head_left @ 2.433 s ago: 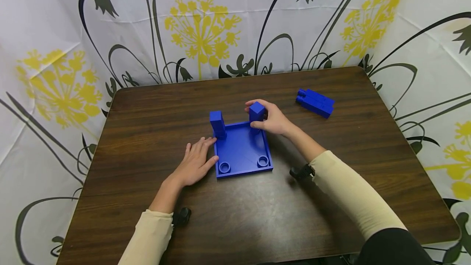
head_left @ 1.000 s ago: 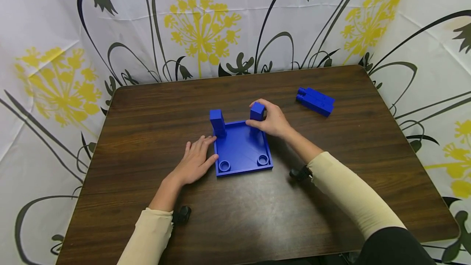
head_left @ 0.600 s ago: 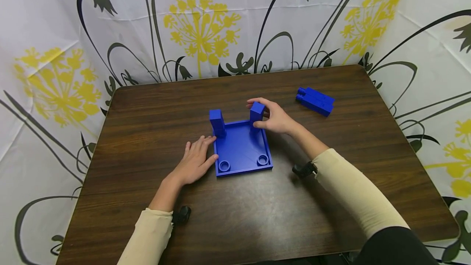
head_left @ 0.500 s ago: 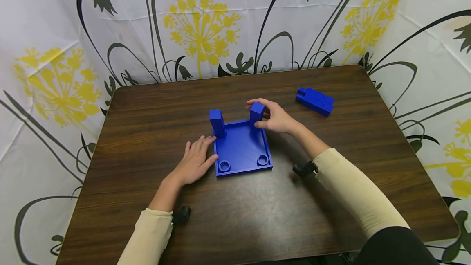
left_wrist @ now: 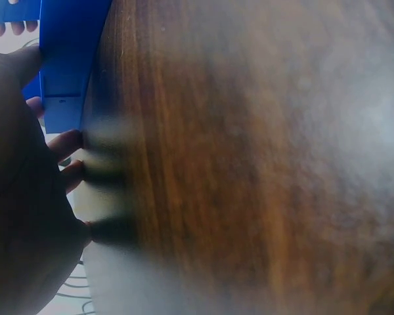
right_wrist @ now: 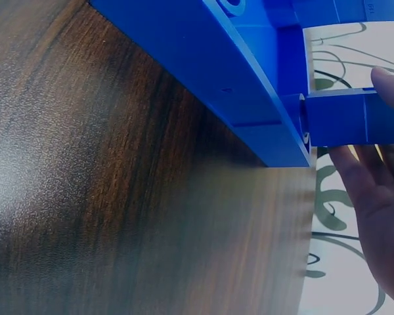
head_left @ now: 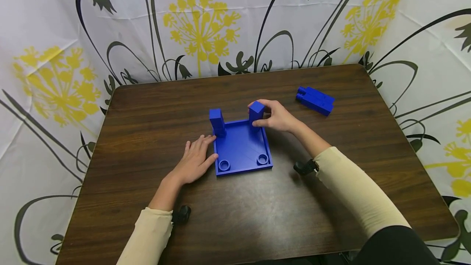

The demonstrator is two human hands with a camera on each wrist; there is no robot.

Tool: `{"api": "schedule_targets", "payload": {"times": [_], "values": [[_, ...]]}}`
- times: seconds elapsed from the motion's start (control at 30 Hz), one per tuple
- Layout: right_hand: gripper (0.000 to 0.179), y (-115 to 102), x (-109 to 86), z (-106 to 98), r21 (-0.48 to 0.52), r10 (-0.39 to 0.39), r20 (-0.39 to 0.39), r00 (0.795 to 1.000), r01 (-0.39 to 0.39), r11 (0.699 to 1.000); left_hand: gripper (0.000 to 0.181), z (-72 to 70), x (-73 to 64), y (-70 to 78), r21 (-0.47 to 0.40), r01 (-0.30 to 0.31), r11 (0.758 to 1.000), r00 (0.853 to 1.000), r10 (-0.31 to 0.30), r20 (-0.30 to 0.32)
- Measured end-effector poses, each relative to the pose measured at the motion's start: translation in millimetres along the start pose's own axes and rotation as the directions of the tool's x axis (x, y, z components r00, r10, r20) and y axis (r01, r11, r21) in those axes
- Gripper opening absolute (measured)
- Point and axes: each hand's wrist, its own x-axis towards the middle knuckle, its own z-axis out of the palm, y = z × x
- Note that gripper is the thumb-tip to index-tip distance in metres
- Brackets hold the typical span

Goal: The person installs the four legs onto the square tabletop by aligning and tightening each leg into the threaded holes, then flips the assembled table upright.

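Observation:
A square blue plastic tray-like base point(head_left: 243, 146) with a low rim lies on the table. My right hand point(head_left: 276, 117) grips an upright square blue leg point(head_left: 256, 111) at the far right corner; the right wrist view shows this leg point(right_wrist: 338, 118) against a round socket. At the far left corner another blue leg point(head_left: 217, 122) stands upright by itself. Two round sockets, a left one point(head_left: 224, 165) and a right one point(head_left: 262, 159), show at the near corners. With fingers spread, my left hand point(head_left: 195, 160) rests on the table, its fingertips and thumb touching the base's left side.
Two more blue legs point(head_left: 315, 100) lie side by side at the back right of the brown wooden table point(head_left: 154, 113), their round pegs pointing left. A white cloth point(head_left: 128, 19) with a flower print hangs behind the table and along its sides.
My right hand has shifted its fingers on the far right leg, and that leg looks slightly turned. The left hand, the base and the other legs keep their places.

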Motion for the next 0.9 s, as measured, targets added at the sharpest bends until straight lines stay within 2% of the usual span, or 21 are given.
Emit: {"api": "schedule_targets", "payload": {"times": [0.13,0.4,0.6,0.9], "values": [[0.052,0.4,0.0,1.0,-0.041,0.027,-0.032,0.999,-0.029,0.999,0.063,-1.4,0.9,0.8,0.006,0.011,1.000,1.000,-0.011,0.017],[0.046,1.0,0.3,4.3,-0.109,0.003,-0.103,0.995,-0.014,0.994,0.062,-2.7,1.4,0.7,0.008,0.006,1.000,1.000,-0.007,0.030],[0.043,2.6,1.1,7.3,-0.160,-0.006,-0.178,0.984,-0.023,0.987,0.062,-2.6,1.9,0.2,0.002,0.004,1.000,1.000,-0.004,0.029],[0.041,2.0,2.0,13.1,-0.190,0.035,-0.255,0.966,-0.086,0.978,0.062,-1.2,2.2,-0.9,0.001,0.001,1.000,1.000,-0.001,0.025]]}}
